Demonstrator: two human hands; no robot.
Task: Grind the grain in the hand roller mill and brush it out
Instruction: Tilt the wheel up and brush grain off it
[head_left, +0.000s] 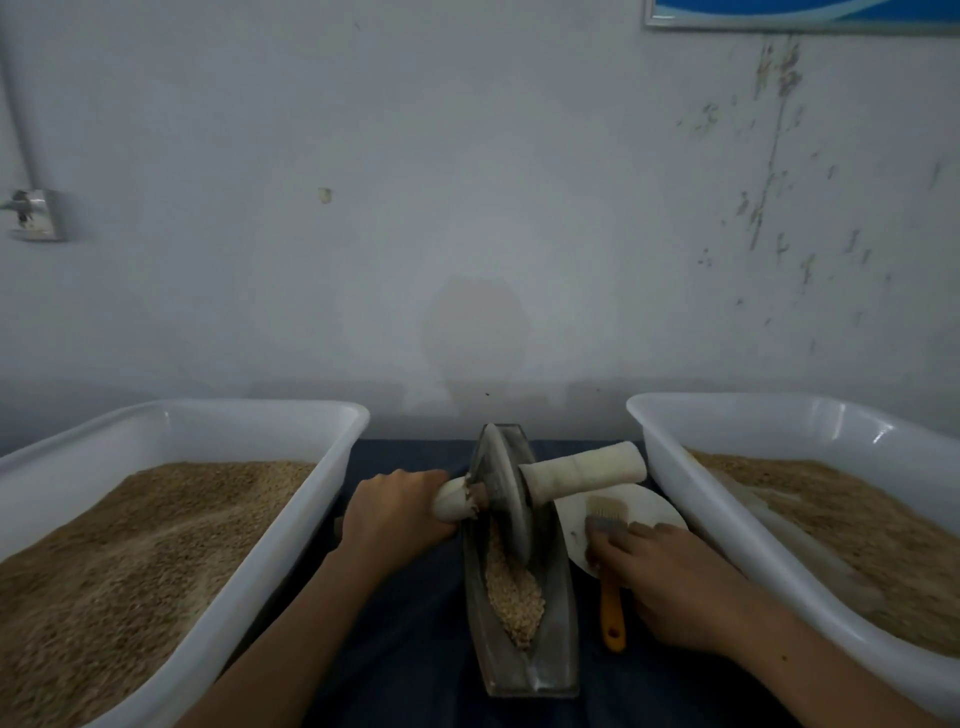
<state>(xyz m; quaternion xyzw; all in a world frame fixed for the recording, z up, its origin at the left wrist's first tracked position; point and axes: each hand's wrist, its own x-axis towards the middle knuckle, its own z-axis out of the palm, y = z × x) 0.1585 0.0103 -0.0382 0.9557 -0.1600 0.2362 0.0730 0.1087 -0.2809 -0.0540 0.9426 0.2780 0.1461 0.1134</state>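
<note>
Right in the middle of the dark blue worktop (415, 649) sits the mill: a long boat-shaped trough (524, 670) with a big round wheel (506, 488) standing up in it. A heap of crushed grain (514, 597) lies inside the trough, in front of the wheel. A pale bar goes through the wheel. The left hand (395, 512) is curled around the left handle (454, 506) of that bar and grips it. The right handle (587, 467) sticks out free, tilted up to the right. The right hand (670, 577) lies on a small brush (610, 561) with an orange handle, its fingers bent over the top near the bristles; I cannot tell if it is really gripping it. The brush rests partly on a white plate (660, 506) just beside the trough. A big white tub (270, 415) full of grain stands on the left, and another white tub (727, 410) on the right.
</note>
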